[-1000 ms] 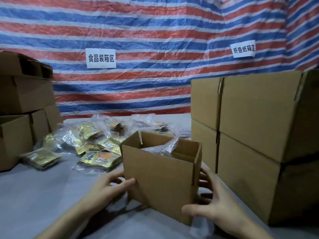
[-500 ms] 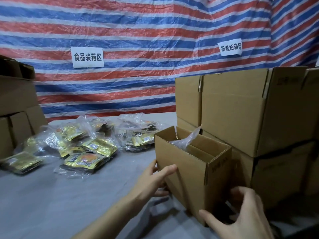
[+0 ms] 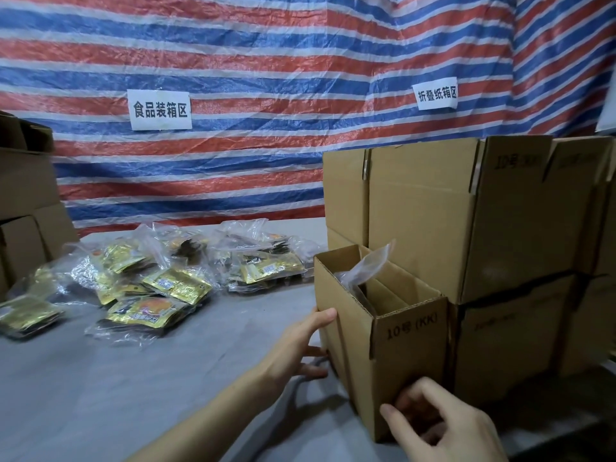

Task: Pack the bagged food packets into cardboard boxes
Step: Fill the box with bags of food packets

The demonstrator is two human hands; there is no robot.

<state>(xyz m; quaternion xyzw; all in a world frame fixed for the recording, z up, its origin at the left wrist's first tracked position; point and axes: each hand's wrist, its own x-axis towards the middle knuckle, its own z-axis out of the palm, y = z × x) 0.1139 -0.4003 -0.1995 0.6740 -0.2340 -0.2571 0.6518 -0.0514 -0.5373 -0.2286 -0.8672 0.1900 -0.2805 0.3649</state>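
A small open cardboard box (image 3: 410, 355) marked "10号 (KK)" stands on the grey table (image 3: 100, 395), right up against a stack of larger boxes (image 3: 433, 221). The top of a clear plastic bag (image 3: 370, 265) sticks out of its open top. My left hand (image 3: 296, 348) presses on the box's left side, thumb up on the edge and fingers fairly straight. My right hand (image 3: 443, 425) is at the box's near lower corner, its loosely bent fingers touching the cardboard. A heap of bagged gold food packets (image 3: 160, 288) lies on the table to the left.
More brown boxes (image 3: 23, 195) are stacked at the far left edge. A striped tarp wall with two white paper signs (image 3: 160, 110) closes off the back. Grey table surface lies between the packets and my arms.
The open box has slid to the right across the table, up against the big stack. Both hands went with it, and my right hand dropped to its near lower corner.
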